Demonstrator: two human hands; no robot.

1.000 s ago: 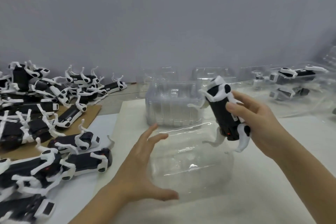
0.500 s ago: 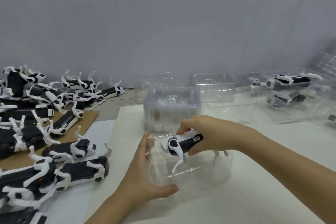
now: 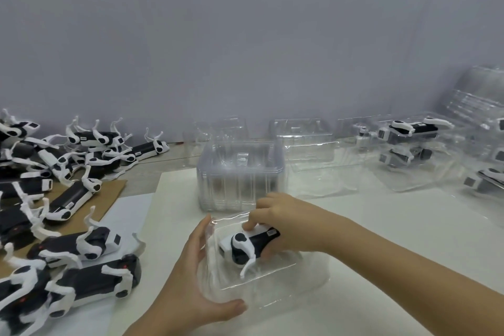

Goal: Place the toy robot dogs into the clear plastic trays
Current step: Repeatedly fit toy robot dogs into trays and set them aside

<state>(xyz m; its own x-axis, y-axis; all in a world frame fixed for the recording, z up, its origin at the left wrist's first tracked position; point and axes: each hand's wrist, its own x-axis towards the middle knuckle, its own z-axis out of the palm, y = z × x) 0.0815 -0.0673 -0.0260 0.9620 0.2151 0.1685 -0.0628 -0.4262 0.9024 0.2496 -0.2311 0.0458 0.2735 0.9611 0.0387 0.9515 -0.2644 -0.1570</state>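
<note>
Head camera first, and it is the only view we have. We see the right hand (image 3: pixel 283 224) reaching in from the right, its fingers curled over the back of a black-and-white toy robot dog (image 3: pixel 246 244) and gripping it. The dog lies level inside the mouth of a clear plastic tray (image 3: pixel 308 273) on the white table (image 3: pixel 395 232). Its head end points left and one white leg hangs down into the tray. We cannot tell whether the dog rests on the tray's floor or is only held within it.

The left hand (image 3: pixel 191 281) holds nothing. Its fingers are nearly straight and press flat against the tray's left wall, while the thumb lies along the near side, so the hand brackets that corner.

Just behind the tray stands a stack of empty trays (image 3: pixel 240 174), nested upright. Further back, near the grey wall (image 3: pixel 245 35), we make out more loose clear trays (image 3: pixel 302 142).

On the far left lies a heap of loose robot dogs (image 3: pixel 68 169), many on their backs with white legs in the air. Some lie on a brown cardboard sheet (image 3: pixel 109 191) and others lie on the white surface nearer to us. The nearest of them lie just left of the left hand, apart from it.

At the right, well apart from the hands, we see filled trays (image 3: pixel 409 150) with dogs inside, stacked one on another. Other clear packs there are cut off by the frame's edge.
</note>
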